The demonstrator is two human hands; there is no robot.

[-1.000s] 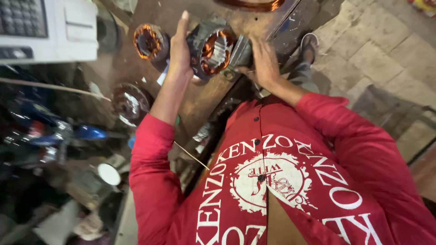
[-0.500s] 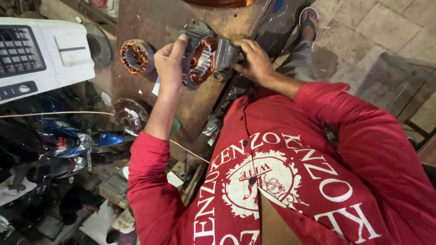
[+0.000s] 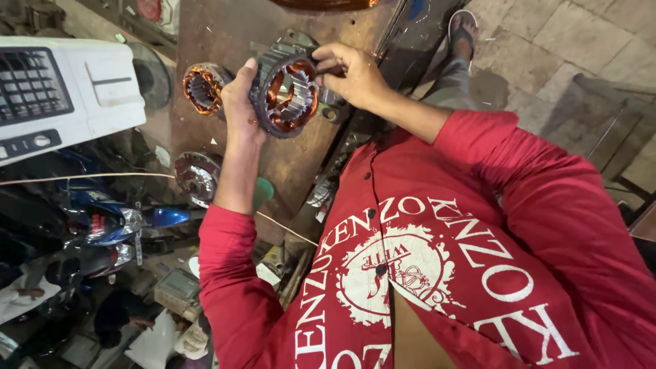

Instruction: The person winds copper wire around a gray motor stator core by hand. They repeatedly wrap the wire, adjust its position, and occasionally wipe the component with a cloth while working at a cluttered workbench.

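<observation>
- Rusty brown metal worktop (image 3: 225,41) fills the upper middle of the head view; pale paving stones lie at upper right, cluttered parts and a blue motorcycle (image 3: 102,219) at left.
- Motor stator (image 3: 285,96): ring-shaped, grey laminated steel core with ribbed outer edge, slotted inner bore, copper windings bulging in orange-brown bundles round the opening. Surface looks dull and grimy; the copper has a slight sheen.
- Stator is lifted just above the worktop, tilted so its bore faces the camera, held between both hands.
- Left hand (image 3: 239,102): curled round the stator's left rim, thumb up along the edge, fingers behind the core and hidden.
- Right hand (image 3: 352,72): fingers bent and closed at the stator's upper right edge, pinching a small dark item there; what it is cannot be told.
- Second stator (image 3: 203,87): same ring form with copper coils, lying on the worktop just left of the left hand, apart from it.
- Third round wound part (image 3: 197,176): silvery, near the worktop's lower left edge, beside the left forearm.
- White plastic machine with a dark keypad (image 3: 61,89) at far left, smooth casing.
- Red printed shirt (image 3: 437,260) covers both arms; sandalled foot (image 3: 463,31) at top on the paving.
</observation>
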